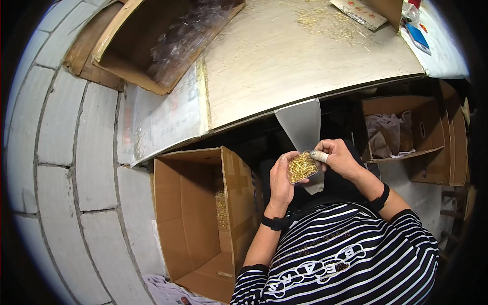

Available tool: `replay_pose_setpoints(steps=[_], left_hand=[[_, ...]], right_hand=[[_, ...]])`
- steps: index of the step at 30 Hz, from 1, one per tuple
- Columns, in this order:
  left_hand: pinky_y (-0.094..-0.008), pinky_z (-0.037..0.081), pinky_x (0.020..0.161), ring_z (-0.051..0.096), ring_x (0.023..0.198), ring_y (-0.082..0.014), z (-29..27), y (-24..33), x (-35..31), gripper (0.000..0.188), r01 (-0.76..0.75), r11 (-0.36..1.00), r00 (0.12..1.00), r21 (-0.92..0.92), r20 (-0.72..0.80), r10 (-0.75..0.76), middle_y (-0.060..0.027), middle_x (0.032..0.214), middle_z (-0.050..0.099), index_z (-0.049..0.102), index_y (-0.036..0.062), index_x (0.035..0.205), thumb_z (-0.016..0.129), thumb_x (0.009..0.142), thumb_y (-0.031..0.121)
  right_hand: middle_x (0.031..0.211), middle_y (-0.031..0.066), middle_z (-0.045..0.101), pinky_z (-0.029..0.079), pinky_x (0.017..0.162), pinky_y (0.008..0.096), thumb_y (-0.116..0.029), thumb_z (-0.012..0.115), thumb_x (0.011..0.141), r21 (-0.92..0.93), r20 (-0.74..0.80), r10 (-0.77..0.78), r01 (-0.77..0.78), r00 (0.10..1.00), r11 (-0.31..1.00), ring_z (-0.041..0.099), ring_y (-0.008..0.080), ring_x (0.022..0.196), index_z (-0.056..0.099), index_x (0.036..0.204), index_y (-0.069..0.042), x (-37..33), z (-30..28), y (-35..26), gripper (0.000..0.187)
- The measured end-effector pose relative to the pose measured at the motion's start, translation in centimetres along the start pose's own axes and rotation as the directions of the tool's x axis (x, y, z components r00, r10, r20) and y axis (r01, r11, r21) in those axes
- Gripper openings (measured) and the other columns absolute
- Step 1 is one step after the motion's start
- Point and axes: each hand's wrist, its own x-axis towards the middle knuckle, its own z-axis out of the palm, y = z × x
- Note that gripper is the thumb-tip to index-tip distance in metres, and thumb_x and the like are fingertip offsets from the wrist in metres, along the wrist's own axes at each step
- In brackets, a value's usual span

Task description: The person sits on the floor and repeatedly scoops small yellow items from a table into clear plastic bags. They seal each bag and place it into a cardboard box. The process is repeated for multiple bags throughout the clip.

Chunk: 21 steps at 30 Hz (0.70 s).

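A small clear plastic box [302, 169] full of thin gold-coloured metal pieces rests in my left hand [280, 179], whose fingers curl around its side and underside. My right hand [339, 157] has white tape wrapped on a digit. Its fingertips are pinched at the box's upper right corner, against the clear plastic; whether they grip a lid edge there I cannot make out. Both hands are held over my lap, below the table's front edge.
A wooden table [254, 66] carries loose gold-coloured pieces [330, 23] and an open carton of clear plastic boxes [178, 40]. An open cardboard box [190, 218] stands at my left, another carton [406, 147] at right. A grey sheet [301, 122] hangs from the table edge.
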Motion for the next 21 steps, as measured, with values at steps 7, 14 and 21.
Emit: replay_pose_setpoints(steps=[7,14,21], left_hand=[[-0.0281,0.059,0.053,0.067,0.081,-0.0184,0.8,0.5,0.4,0.044,0.020,1.000,0.999,0.004,-0.026,-0.019,-0.0143,0.100,0.061,0.053,-0.0039,0.112,0.035,0.101,0.035],[-0.0220,0.052,0.041,0.065,0.062,-0.0125,-2.6,11.4,0.1,0.036,-0.132,0.956,0.958,0.262,-0.215,0.191,-0.0092,0.082,0.064,0.059,-0.0020,0.099,0.041,0.100,0.029],[-0.0202,0.045,0.036,0.063,0.055,-0.0107,-13.0,20.0,-6.6,0.029,-0.268,0.845,0.759,0.463,-0.439,0.481,-0.0034,0.076,0.063,0.060,0.0029,0.092,0.049,0.097,0.029]], right_hand=[[0.059,0.0020,0.057,0.039,0.043,0.0197,-0.017,0.062,0.089,-0.076,-0.007,0.055,-0.056,0.998,0.996,0.051,0.0065,0.048,0.060,0.077,-0.001,0.4,-0.2,-0.5,0.020],[0.064,0.0053,0.058,0.042,0.046,0.0219,-0.017,0.053,0.092,0.036,-0.090,-0.096,0.100,0.991,0.994,0.053,0.0105,0.050,0.061,0.083,0.000,1.5,-1.4,-1.3,0.021],[0.068,0.0042,0.057,0.043,0.049,0.0217,-0.010,0.053,0.090,-0.212,-0.021,-0.156,0.148,0.987,0.966,0.053,0.0095,0.054,0.060,0.087,0.001,2.8,-0.6,-1.4,0.014]])
